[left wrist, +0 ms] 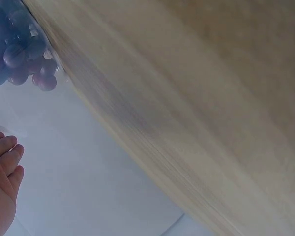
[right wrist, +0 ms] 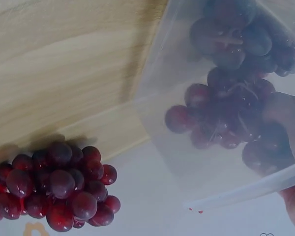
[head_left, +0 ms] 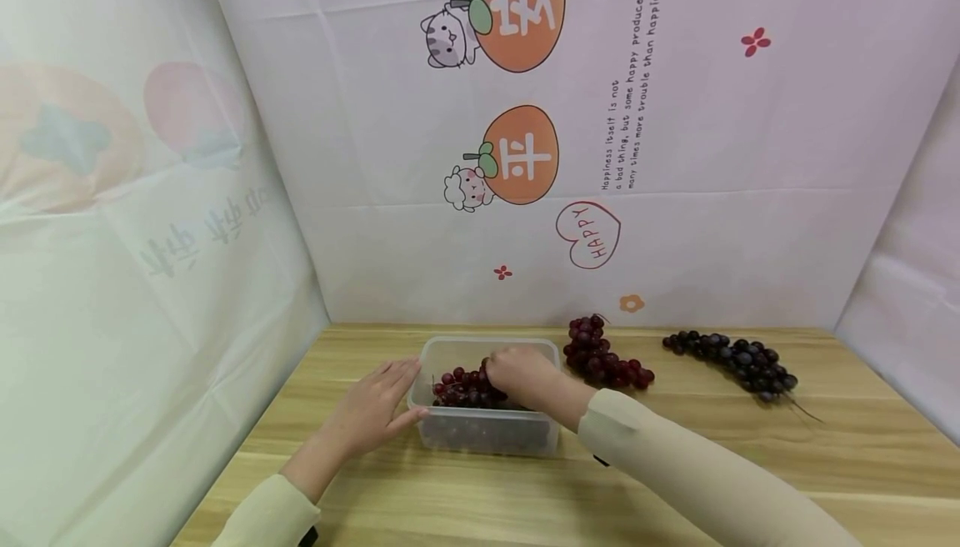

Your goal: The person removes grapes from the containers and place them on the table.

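Observation:
A translucent plastic container (head_left: 491, 414) stands on the table with bunches of dark and red grapes inside. My right hand (head_left: 525, 373) reaches into it, fingers curled on a bunch of red grapes (head_left: 465, 387). Through the cloudy wall, the right wrist view shows this hand (right wrist: 285, 123) against the grapes (right wrist: 219, 110); its fingertips are largely hidden. My left hand (head_left: 377, 401) rests at the container's left end, fingers straight along the rim and thumb at the near corner. In the left wrist view the fingers of this hand (left wrist: 2, 182) are extended below the grapes (left wrist: 19, 54).
Just right of the container lies another bunch of red grapes (head_left: 603, 357). A black bunch with a thin stem (head_left: 735, 361) is farther right. The wooden table (head_left: 450, 497) meets a printed white cloth (head_left: 420, 272) at the back; more cloth hangs on both sides.

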### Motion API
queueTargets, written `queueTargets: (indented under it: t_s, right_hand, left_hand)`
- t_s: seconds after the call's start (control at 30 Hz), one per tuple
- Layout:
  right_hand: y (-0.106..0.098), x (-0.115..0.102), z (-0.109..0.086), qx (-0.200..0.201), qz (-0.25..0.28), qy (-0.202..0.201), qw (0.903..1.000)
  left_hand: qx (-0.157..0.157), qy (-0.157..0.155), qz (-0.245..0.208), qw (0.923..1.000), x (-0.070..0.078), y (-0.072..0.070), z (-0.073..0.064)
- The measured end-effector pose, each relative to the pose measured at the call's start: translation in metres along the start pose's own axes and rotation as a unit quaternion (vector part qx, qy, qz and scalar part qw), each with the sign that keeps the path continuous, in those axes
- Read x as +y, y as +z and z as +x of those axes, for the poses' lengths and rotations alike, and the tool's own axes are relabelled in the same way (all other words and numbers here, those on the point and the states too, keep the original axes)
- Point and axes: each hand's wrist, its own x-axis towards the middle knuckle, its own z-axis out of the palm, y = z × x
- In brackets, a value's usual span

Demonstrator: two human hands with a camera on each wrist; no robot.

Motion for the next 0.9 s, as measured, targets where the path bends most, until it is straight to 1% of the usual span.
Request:
queueTargets:
  t_s: [0.07,0.13,0.27,0.33,0.5,0.67,0.8,0.9]
  right_hand:
    - [-0.001,0.001,-0.001,0.01,-0.034,-0.019,0.9992]
    - [-0.001,0.002,-0.003,0.032,-0.072,-0.038,0.9962]
    - [0.003,0.004,-0.004,0.099,-0.144,-0.068,0.9823]
    - [0.006,0.005,-0.005,0.124,-0.166,-0.077,0.9754]
    - [0.007,0.007,-0.004,0.155,-0.182,-0.083,0.9674]
    - [0.006,0.01,-0.006,0.167,-0.196,-0.088,0.9622]
    - [0.001,0.012,-0.008,0.186,-0.174,-0.081,0.9636]
    - [-0.002,0.014,-0.01,0.209,-0.164,-0.076,0.9611]
  left_hand:
    - [0.001,0.001,-0.001,1.0,0.0,0.0,0.0]
    - [0.0,0.0,-0.002,1.0,0.0,0.0,0.0]
    - [-0.003,-0.002,-0.004,1.0,0.0,0.0,0.0]
    - [-0.004,-0.003,-0.003,1.0,0.0,0.0,-0.001]
    - [-0.003,-0.003,-0.003,1.0,-0.001,0.001,-0.001]
    - [-0.002,0.0,-0.002,1.0,-0.001,0.002,0.0]
    - [0.005,0.005,-0.002,1.0,-0.001,0.002,0.0]
    - [0.011,0.006,-0.002,0.9999,-0.001,0.001,0.001]
